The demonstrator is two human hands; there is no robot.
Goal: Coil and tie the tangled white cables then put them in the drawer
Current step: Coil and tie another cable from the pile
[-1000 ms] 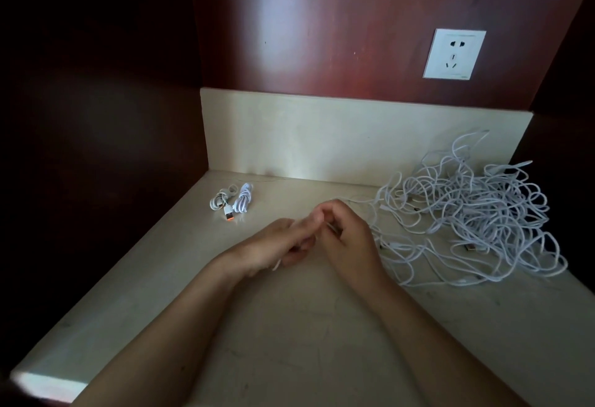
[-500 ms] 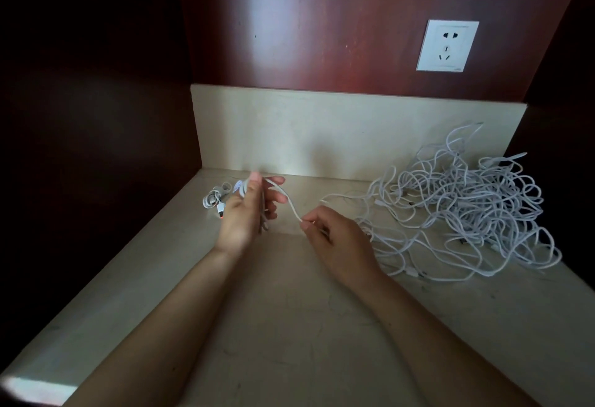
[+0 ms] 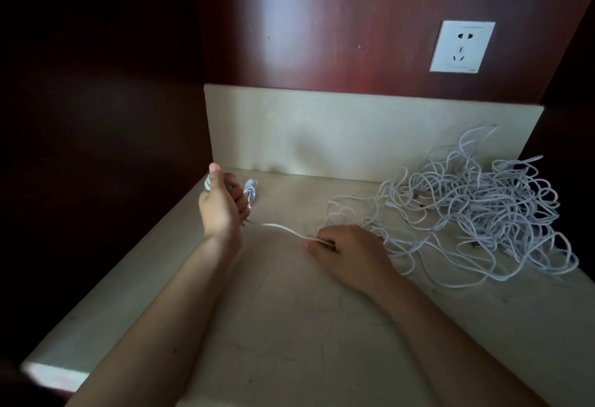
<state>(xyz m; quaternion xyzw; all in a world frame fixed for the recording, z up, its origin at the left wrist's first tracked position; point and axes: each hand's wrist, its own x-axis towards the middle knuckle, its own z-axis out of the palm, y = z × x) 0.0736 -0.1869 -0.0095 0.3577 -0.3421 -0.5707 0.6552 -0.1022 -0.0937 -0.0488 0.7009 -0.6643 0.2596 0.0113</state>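
- Pinching a single white cable [image 3: 283, 229]: right hand [image 3: 346, 250] has thumb and fingers closed narrow on the strand, knuckles low over the countertop [image 3: 289, 326].
- Left hand [image 3: 222, 208] is raised near the back-left corner, fingers curled around the other end of that strand; a pale loop of cable shows at the back of the hand by the thumb. Can't tell how many turns are in the grip.
- The strand runs between the two hands in a shallow curve, just above or on the surface; can't tell which.
- From the right hand the strand heads right toward the tangled cable pile [image 3: 476, 213]; its exact path gets lost among the other loops.
- Pile sits on the right side of the countertop, against the cream backsplash [image 3: 322, 136]; a few loops lean up the backsplash, and several connector ends are visible in the mess.
- One small coiled cable bundle [image 3: 250, 192] lies on the surface just beside the left hand's fingers, close to the backsplash.
- Both forearms are bare and come in from the bottom edge.
- White wall socket [image 3: 462, 46] sits on the red-brown panel above the backsplash, upper right.
- Left wall is dark, no detail readable.
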